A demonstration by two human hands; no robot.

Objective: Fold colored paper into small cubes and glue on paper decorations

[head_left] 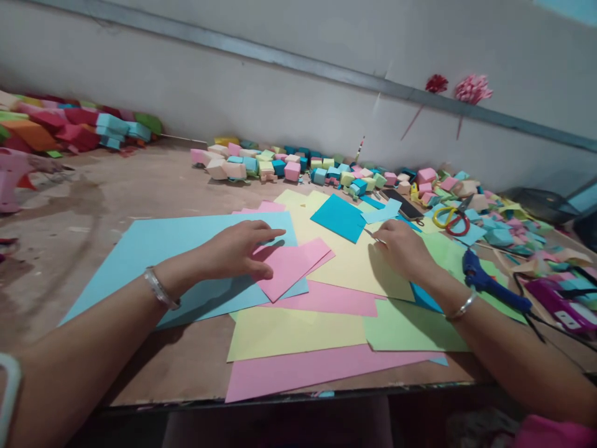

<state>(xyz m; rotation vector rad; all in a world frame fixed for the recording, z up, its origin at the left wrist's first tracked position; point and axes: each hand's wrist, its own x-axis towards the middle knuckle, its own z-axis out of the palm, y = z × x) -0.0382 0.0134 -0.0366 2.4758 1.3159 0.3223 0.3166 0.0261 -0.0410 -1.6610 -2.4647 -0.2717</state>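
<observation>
My left hand [240,249] lies flat with fingers stretched out, pressing a small pink folded paper [291,267] that rests on a large light blue sheet [158,261]. My right hand [403,249] rests on a yellow sheet [345,261], fingers curled, pinching a thin metal tool whose tip [370,234] pokes out toward a blue square paper [339,216]. Pink, yellow and green sheets [298,333] overlap beneath both hands near the table's front edge.
A row of folded paper cubes [289,165] runs along the wall. Yellow-and-red scissors [451,219], a dark phone [403,204], a blue glue gun [489,283] and a pink stapler [559,308] lie at right. Stacked coloured paper shapes [69,127] sit at far left.
</observation>
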